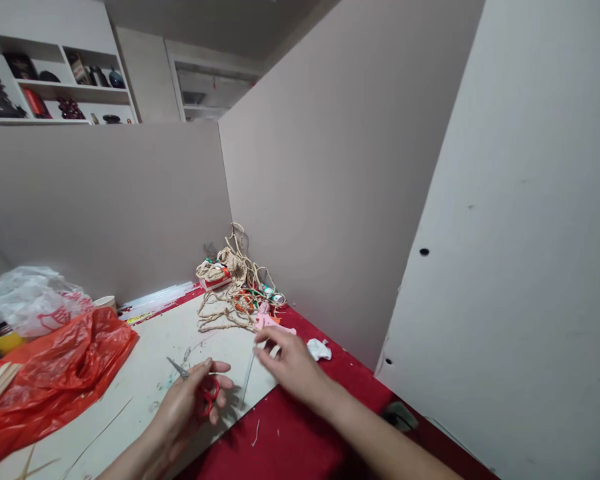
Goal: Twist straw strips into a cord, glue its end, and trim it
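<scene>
- Scissors (pixel 211 396) sat in the left hand's (pixel 183 398) loosely spread fingers, pointing outward, likely for safety.
- Pale strip (pixel 247 379) ended at the right hand's (pixel 294 365) bent fingers; pinching was unclear.

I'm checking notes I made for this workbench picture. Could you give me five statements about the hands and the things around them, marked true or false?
1. The left hand holds scissors with red handles. True.
2. The red plastic bag lies to the right of both hands. False: it lies to their left.
3. A crumpled white wad lies on the red surface. True.
4. The scissor blades point toward the right hand. False: they point away from it, to the left.
5. The tangled rope lies near the corner where two grey panels meet. True.
</scene>
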Demonstrator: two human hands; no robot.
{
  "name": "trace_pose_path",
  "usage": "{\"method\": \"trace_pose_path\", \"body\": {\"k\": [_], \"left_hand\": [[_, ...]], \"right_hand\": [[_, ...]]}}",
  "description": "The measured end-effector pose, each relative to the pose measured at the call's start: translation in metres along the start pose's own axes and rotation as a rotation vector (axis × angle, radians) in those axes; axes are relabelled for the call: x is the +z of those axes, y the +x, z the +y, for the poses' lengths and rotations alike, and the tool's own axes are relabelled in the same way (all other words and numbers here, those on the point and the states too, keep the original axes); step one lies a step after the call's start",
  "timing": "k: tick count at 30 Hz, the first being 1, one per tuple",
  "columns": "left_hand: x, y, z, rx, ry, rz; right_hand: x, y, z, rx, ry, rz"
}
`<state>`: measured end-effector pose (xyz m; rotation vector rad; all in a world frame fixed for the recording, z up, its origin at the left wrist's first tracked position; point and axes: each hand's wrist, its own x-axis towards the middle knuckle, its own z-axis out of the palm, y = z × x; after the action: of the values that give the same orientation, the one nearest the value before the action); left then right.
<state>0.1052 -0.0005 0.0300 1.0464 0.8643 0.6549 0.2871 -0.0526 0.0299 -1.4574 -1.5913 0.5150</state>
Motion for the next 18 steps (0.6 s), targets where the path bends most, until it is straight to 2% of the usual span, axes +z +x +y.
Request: {"method": "trace_pose_path", "body": {"k": [2,5,8,12,15,18], "left_hand": [[-0.004,0.005,-0.001,-0.017,-0.013,0.017],[-0.009,0.010,-0.010,-0.008,-0.055,-0.032],[-0.016,0.015,-0.023,-0.008,-0.084,-0.068],[-0.020,0.019,-0.032,-0.020,-0.084,-0.080],[-0.020,0.021,-0.033,-0.031,-0.111,-0.089],[-0.020,0.022,-0.034,-0.047,-0.133,-0.094]], "right_hand": [[-0.022,0.013,0.020,0.055,-0.453,0.073],[-0.037,0.037,0.049,0.158,-0.641,0.042],[-0.035,0.054,0.066,0.234,-0.704,-0.046],[-0.030,0.061,0.074,0.250,-0.748,-0.105],[-0.035,0.057,0.077,0.232,-0.769,-0.099],[-0.048,0.050,0.079,0.215,-0.777,-0.036]]}}
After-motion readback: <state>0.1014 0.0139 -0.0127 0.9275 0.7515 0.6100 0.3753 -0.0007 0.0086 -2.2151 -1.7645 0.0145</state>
